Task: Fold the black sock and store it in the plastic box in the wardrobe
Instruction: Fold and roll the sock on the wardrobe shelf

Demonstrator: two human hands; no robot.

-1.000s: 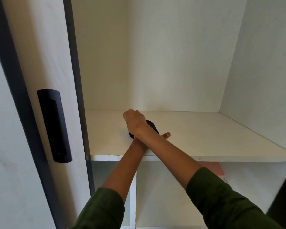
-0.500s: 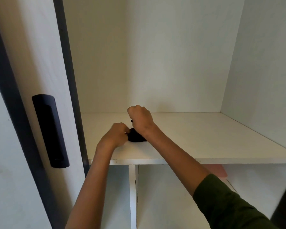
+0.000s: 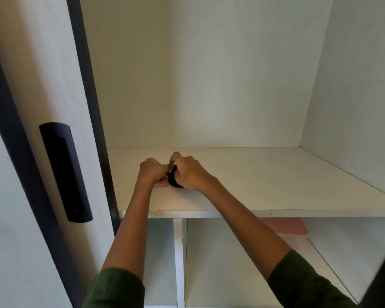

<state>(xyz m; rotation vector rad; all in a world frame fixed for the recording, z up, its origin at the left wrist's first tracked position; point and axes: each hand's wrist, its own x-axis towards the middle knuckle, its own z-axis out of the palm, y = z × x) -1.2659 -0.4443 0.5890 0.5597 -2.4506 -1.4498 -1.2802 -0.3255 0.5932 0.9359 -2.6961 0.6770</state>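
Note:
The black sock [image 3: 173, 179] is a small dark bundle on the white wardrobe shelf [image 3: 265, 174], mostly hidden between my two hands. My left hand [image 3: 152, 171] pinches its left side with closed fingers. My right hand [image 3: 188, 171] is closed over its right side and top. Both hands rest on the shelf near its left end. No plastic box is visible.
The sliding door [image 3: 42, 107] with a black recessed handle [image 3: 65, 172] stands at the left. Below the shelf are compartments split by a white divider [image 3: 178, 258]. A pink flat object [image 3: 285, 226] lies under the shelf at the right.
A second ago my arms were crossed over the sock. They have uncrossed, and both hands have now closed together on the bundle, the left hand moving right to meet it.

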